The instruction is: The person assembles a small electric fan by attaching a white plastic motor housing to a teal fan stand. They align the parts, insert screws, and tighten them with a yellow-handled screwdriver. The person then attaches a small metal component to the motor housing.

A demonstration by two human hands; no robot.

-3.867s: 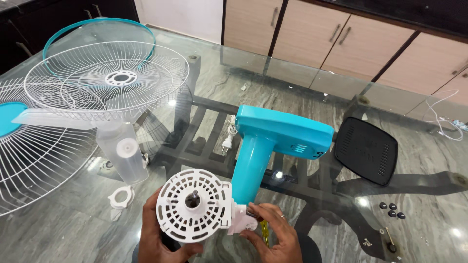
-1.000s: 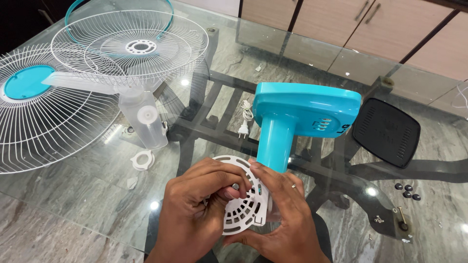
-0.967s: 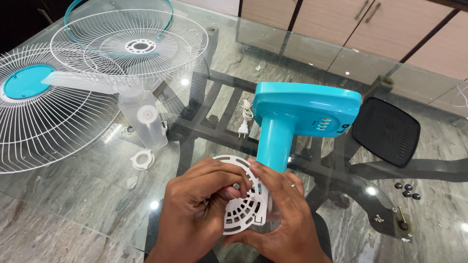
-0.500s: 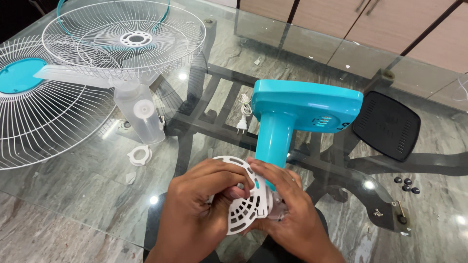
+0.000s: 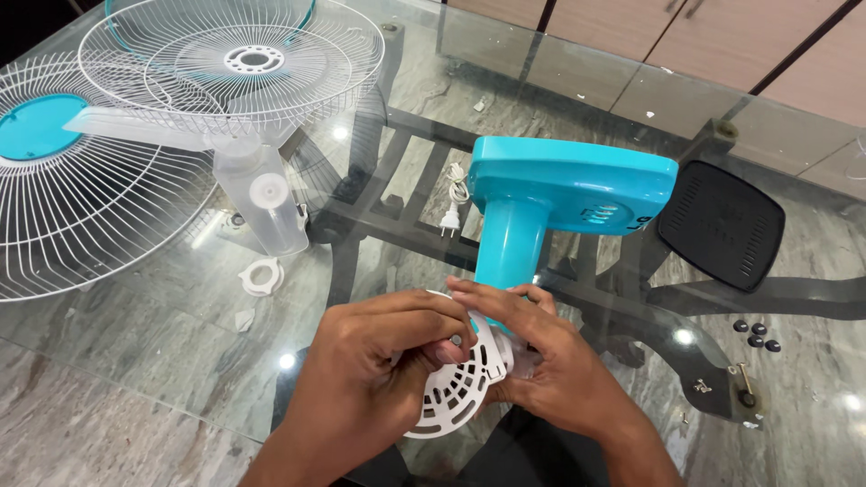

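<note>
Since everything is spread flat over the glass counter, each part sits in plain view on its own, which looks like the point of the layout. Far left, the big white wire guard with the teal hub lies face down, and the second wire guard rests partly on top of it, probably just to save room. Just beside them the clear fan blade sits with its hub pointing up, and a small white locking ring lies near it, apart from everything else.

Moving to the middle, the left hand wraps over the round white slotted motor cover, fingers curled shut across its face, so its grip is firmly closed on that piece. The right hand clamps the other side where the cover meets the teal stand, grip also closed, fingers over the joint. My guess is that two hands are needed because the stand is top-heavy lying this way, with its flat base stuck up in the air. The cover itself hangs at the near edge of the counter, close to the body.

Further right, a black vented panel lies flat by itself, and four little black caps huddle together near some screws, well away from the hands.
</note>
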